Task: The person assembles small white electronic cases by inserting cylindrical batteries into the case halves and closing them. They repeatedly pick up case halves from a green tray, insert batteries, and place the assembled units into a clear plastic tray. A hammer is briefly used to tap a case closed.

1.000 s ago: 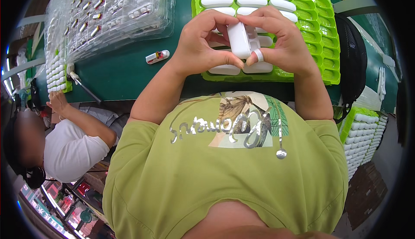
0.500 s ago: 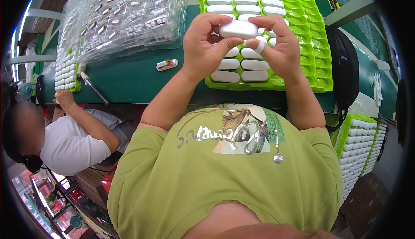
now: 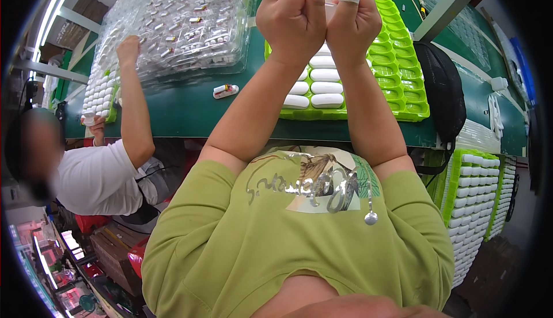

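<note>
Green worktable (image 3: pixel 190 105), with the left hand (image 3: pixel 292 21) and right hand (image 3: pixel 352 24) side by side above a bright green tray (image 3: pixel 402 82) of white rounded cases (image 3: pixel 326 100).

Of the pale piece (image 3: pixel 330 10) between the hands, only a sliver shows at the thumbs; its outline is hidden. Fingers are curled, clamped on it. The tray's near rim lies close to the table's front edge. Leftward, a strip of tabletop gives room as far as clear plastic trays (image 3: pixel 184 36), one small case (image 3: pixel 225 91) lying there; rightward, a black bag (image 3: pixel 442 85) crowds the tray.

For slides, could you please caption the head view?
Left hand beside right hand, over a green tray of white oblong pieces.
</note>
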### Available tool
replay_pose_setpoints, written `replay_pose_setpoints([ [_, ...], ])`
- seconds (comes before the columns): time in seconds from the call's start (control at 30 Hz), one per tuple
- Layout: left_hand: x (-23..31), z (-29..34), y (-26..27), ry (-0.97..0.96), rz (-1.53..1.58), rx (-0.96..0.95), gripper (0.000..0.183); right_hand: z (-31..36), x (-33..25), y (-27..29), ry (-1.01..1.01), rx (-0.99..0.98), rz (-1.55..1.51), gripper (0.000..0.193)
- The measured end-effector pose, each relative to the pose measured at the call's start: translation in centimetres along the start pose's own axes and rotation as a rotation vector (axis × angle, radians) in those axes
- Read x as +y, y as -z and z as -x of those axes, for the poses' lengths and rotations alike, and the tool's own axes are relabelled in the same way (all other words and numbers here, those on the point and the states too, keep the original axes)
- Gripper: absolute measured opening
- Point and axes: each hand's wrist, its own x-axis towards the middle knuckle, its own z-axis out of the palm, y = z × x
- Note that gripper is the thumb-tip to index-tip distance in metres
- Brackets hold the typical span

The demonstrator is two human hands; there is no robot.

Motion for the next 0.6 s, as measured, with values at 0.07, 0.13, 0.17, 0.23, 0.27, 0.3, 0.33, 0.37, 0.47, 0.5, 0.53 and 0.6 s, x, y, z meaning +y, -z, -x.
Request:
replay_pose_setpoints([
  [0.07,0.7,-1.2,0.1,0.083,0.036,-0.058,0.04,-0.9,-1.9,-0.8,0.068,0.037,-0.009,0.043],
  [0.13,2.2,-2.5,0.3,0.149,0.101,-0.093,0.053,-1.4,-2.6,-1.0,0.12,0.043,-0.037,0.044],
  [0.17,2.5,-2.9,0.1,0.156,0.109,-0.06,0.053,-1.5,-2.5,-0.9,0.138,0.031,-0.061,0.045],
  [0.23,2.8,-3.3,-0.6,0.171,0.122,0.004,0.053,-2.2,-2.2,-1.1,0.236,0.046,-0.057,0.046],
  [0.27,2.6,-3.4,-0.8,0.165,0.122,0.018,0.053,-2.8,-2.0,-1.2,0.316,0.073,-0.029,0.047],
  [0.3,2.2,-3.4,-1.1,0.158,0.121,0.031,0.054,-3.2,-1.9,-1.4,0.395,0.101,0.0,0.047],
  [0.33,1.9,-3.4,-1.3,0.155,0.121,0.046,0.054,-3.5,-1.7,-1.4,0.356,0.067,0.021,0.048],
  [0.37,1.7,-3.5,-1.6,0.179,0.113,0.039,0.054,-3.6,-1.5,-1.3,0.317,0.032,0.043,0.048],
  [0.47,0.8,-3.4,-2.0,0.211,0.027,0.01,0.053,-4.3,-0.9,-1.2,0.34,-0.014,0.131,0.045],
  [0.5,0.2,-3.2,-2.2,0.191,-0.041,-0.002,0.053,-4.4,-0.6,-1.3,0.362,-0.012,0.177,0.044],
  [0.53,-0.4,-2.9,-2.7,0.175,-0.1,-0.013,0.053,-4.7,-0.1,-1.2,0.388,-0.011,0.232,0.043],
  [0.6,-1.2,-3.1,-2.5,0.199,-0.213,-0.005,0.052,-4.5,0.2,-2.1,0.288,-0.016,0.272,0.043],
])
